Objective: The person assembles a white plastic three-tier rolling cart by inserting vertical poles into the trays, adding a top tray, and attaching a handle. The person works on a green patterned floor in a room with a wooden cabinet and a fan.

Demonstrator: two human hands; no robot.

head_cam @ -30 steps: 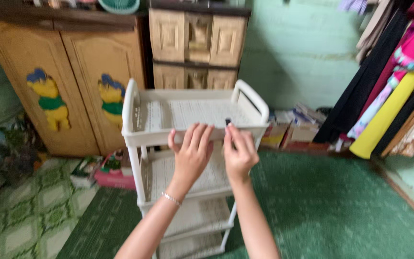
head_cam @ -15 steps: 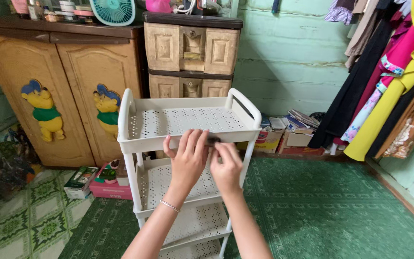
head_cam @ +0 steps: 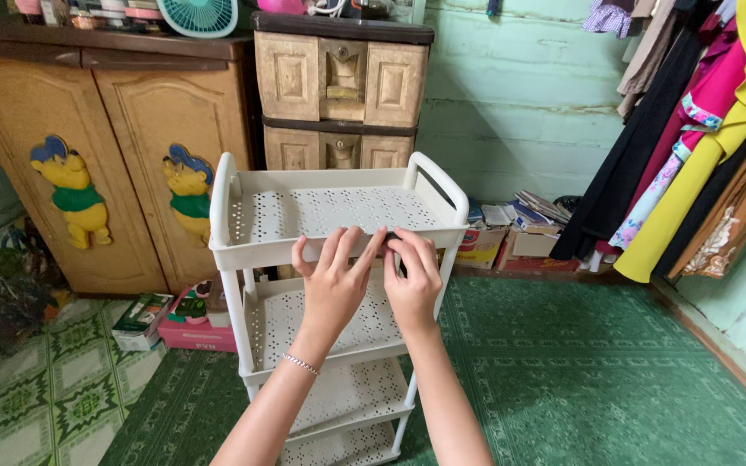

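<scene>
A white plastic cart (head_cam: 243, 250) with three perforated shelves stands on the green carpet in front of me. Both hands are at the front rim of its top shelf. My left hand (head_cam: 334, 280) lies with spread fingers against the rim. My right hand (head_cam: 412, 276) pinches a small dark object (head_cam: 389, 236) between fingertips right at the rim's front edge, touching the left fingertips. A thin bracelet sits on my left wrist. The top shelf holds nothing.
A wooden cupboard with cartoon bear stickers (head_cam: 88, 155) and a brown plastic drawer unit (head_cam: 338, 86) stand behind the cart. Clothes (head_cam: 692, 129) hang at the right. Boxes and papers (head_cam: 511, 229) lie along the green wall, small boxes (head_cam: 174, 319) at the cupboard's foot.
The view has shifted so the cart sits lower and closer. My right hand came down from above the rim with the small dark object to the rim's front, meeting the left fingertips.
</scene>
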